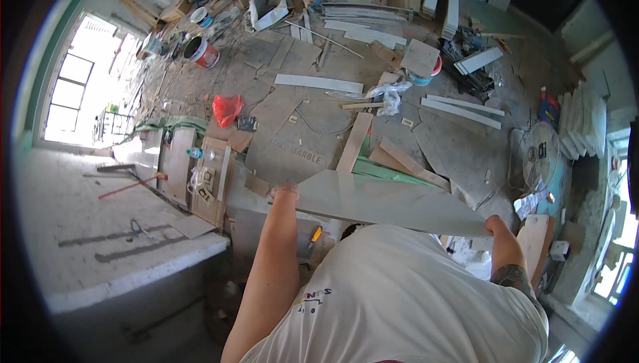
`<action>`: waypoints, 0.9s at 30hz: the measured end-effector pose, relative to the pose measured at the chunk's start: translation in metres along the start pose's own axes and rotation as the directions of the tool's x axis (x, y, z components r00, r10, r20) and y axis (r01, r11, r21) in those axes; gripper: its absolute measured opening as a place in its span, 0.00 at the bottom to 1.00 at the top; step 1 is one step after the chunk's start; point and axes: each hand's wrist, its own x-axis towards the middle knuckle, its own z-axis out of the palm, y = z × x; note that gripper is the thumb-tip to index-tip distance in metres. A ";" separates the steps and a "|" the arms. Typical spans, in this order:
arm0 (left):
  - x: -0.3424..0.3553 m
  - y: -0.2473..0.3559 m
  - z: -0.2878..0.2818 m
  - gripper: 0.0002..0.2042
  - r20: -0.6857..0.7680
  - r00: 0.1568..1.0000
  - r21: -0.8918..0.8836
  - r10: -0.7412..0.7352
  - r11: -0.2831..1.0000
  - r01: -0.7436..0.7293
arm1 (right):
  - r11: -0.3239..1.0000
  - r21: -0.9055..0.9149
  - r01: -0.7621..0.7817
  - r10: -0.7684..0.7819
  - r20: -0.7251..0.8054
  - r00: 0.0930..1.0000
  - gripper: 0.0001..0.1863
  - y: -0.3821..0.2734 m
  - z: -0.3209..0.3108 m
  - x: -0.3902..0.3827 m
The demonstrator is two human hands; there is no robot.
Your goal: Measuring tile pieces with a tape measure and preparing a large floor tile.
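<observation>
Left hand (286, 192) and right hand (493, 224) grip opposite ends of this long, glossy pale-grey tile-like slab (393, 202) just past the white cloth shirt (406, 283), probably so it doesn't tip.

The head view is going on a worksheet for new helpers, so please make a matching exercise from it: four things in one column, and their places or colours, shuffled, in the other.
Things
1. Large panel
2. Plastic bag
3. Small tool
4. Fan

Places and colours
A. At the right, beside a stack of white panels
B. Yellow, just to the right of the left forearm
C. Held between the left hand and the right hand
D. Red and crumpled, in the left half of the view

Right pairs: 1-C, 2-D, 3-B, 4-A
</observation>
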 end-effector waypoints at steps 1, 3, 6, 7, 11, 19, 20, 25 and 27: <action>0.008 0.006 -0.011 0.14 0.005 1.000 0.025 0.007 1.000 -0.008 | 1.000 -0.001 -0.020 0.020 0.012 1.000 0.14 0.000 0.005 0.000; 0.026 -0.001 -0.008 0.14 0.050 0.998 -0.009 -0.033 0.999 0.034 | 0.999 0.028 -0.027 0.024 0.105 0.994 0.14 -0.028 -0.022 -0.023; 0.039 0.009 -0.023 0.15 0.042 0.998 -0.037 -0.040 0.998 0.042 | 0.995 0.033 -0.096 0.090 0.147 0.985 0.14 -0.033 -0.036 -0.037; 0.046 0.013 -0.031 0.15 0.043 0.998 -0.033 -0.039 0.999 0.040 | 0.993 0.014 -0.121 0.119 0.117 0.986 0.14 -0.030 -0.035 -0.034; 0.061 0.017 -0.059 0.15 0.094 0.995 0.077 0.032 0.996 -0.039 | 0.992 0.020 -0.125 0.119 0.189 0.975 0.14 -0.040 -0.037 -0.038; 0.123 0.020 -0.166 0.14 0.008 0.983 0.196 0.183 0.964 -0.181 | 0.997 0.024 -0.079 0.069 0.281 0.957 0.15 -0.092 -0.023 -0.027; 0.136 0.019 -0.179 0.14 -0.004 0.989 0.174 0.148 0.974 -0.145 | 0.993 0.029 -0.118 0.103 0.316 0.943 0.15 -0.104 -0.026 -0.027; 0.207 -0.008 -0.226 0.14 -0.090 0.980 0.180 0.176 0.971 -0.158 | 0.921 0.250 -0.300 0.254 0.199 0.947 0.15 -0.181 -0.073 -0.046; 0.228 -0.014 -0.257 0.14 -0.056 0.981 0.131 0.186 0.975 -0.177 | 0.897 0.282 -0.341 0.288 0.213 0.934 0.16 -0.204 -0.078 -0.041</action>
